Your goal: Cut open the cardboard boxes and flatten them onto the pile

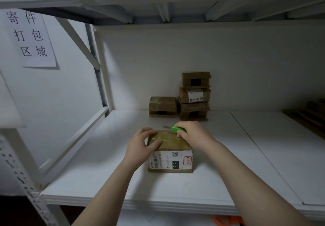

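A person's left hand (140,144) grips the left corner of a taped box (171,157) on a white shelf (105,173), while the right hand (191,134) clasps a green knife (176,129) at the lid's far edge. A shallow blade, drawn along the tape seam clear of the bracing fingers (146,131), should serve best.

We see a small brown box (170,152) on the white shelf (105,164). The left grip (140,144) holds its top left corner, thumb on the tape (167,139). The right grip (193,134) is curled round a green knife (178,129) at the far edge of the box top. The grey blade (166,126) points left; it may touch the tape, but that part is blurry. At the back wall (246,67) stands a stack of three boxes (194,95), with one more box (162,106) just beside it.
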